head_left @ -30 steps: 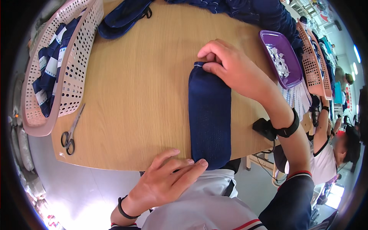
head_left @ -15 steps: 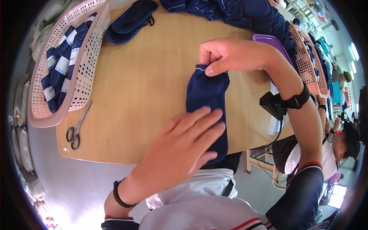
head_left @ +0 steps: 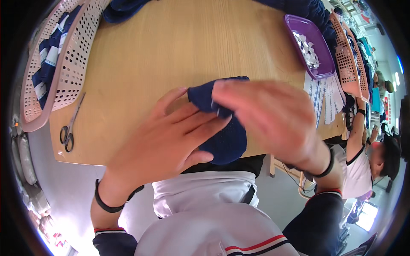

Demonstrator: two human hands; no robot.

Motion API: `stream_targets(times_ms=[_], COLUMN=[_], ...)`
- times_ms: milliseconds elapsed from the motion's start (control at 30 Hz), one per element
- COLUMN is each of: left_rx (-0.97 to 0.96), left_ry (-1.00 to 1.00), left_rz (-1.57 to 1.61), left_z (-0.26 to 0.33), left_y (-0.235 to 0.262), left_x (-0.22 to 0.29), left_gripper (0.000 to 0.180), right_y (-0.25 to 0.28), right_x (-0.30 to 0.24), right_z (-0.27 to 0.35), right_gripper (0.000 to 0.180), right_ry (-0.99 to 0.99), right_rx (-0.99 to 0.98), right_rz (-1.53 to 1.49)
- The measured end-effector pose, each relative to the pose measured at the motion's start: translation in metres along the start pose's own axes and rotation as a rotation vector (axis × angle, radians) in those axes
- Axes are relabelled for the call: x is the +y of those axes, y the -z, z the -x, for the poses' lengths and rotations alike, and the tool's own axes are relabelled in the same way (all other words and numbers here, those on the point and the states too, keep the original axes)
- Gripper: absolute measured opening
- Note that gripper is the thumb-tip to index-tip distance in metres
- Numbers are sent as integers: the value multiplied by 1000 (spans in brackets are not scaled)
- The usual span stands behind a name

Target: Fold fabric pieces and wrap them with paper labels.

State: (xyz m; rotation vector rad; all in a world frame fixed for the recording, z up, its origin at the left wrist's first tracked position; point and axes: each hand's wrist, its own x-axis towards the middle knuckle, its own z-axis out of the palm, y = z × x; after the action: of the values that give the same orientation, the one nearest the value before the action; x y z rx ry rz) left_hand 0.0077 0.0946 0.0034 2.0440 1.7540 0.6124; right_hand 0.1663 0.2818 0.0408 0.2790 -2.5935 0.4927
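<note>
A navy, sock-like cloth tube (head_left: pixel 228 143) lies near the table's front edge, its upper end folded back toward me. My left hand (head_left: pixel 166 128) rests flat across it with fingers stretched out. The folded part covers some of those fingertips. My right hand (head_left: pixel 273 111), smeared by motion, has its fingers closed on the fold at the cloth's upper end. A little of the white stitched edge shows between the two hands.
At left stands a pink perforated basket (head_left: pixel 70 72) of banded navy rolls, with scissors (head_left: pixel 70 128) beside it. A purple tray (head_left: pixel 326 64) of small white pieces, white paper strips (head_left: pixel 326 100) and another pink basket (head_left: pixel 348 68) are at right. Another person (head_left: pixel 363 166) works there.
My right hand has come down toward me, folding over the cloth's upper end. My left hand has shifted left and up under the fold. The view has tilted, uncovering the tray and paper strips.
</note>
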Motion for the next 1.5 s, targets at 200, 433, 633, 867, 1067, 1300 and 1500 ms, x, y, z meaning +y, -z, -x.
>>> stream_targets(times_ms=[200,433,633,867,1067,1300,1500], left_rx=[-179,-207,-180,-218,79,371,502], left_ry=[-95,-91,-104,-147,-35,173,183], left_rz=[-61,-186,-176,-212,373,1392,1034], left_z=[7,6,8,12,18,-13,7], left_y=[-10,-13,-15,-19,-29,-43,-36], left_x=[-6,-8,-11,-7,25,40,22], left_gripper=[50,53,55,57,59,75,63], right_y=[-32,-54,-64,-48,23,14,-12], right_x=[-45,-51,-49,-42,-31,36,91], right_z=[53,74,93,87,45,19,21], right_gripper=[17,8,12,24,29,19,22], right_ry=[101,98,73,122,-368,-721,-526], right_rx=[176,202,116,175,68,172,67], right_rz=[187,139,64,-103,-355,-338,13])
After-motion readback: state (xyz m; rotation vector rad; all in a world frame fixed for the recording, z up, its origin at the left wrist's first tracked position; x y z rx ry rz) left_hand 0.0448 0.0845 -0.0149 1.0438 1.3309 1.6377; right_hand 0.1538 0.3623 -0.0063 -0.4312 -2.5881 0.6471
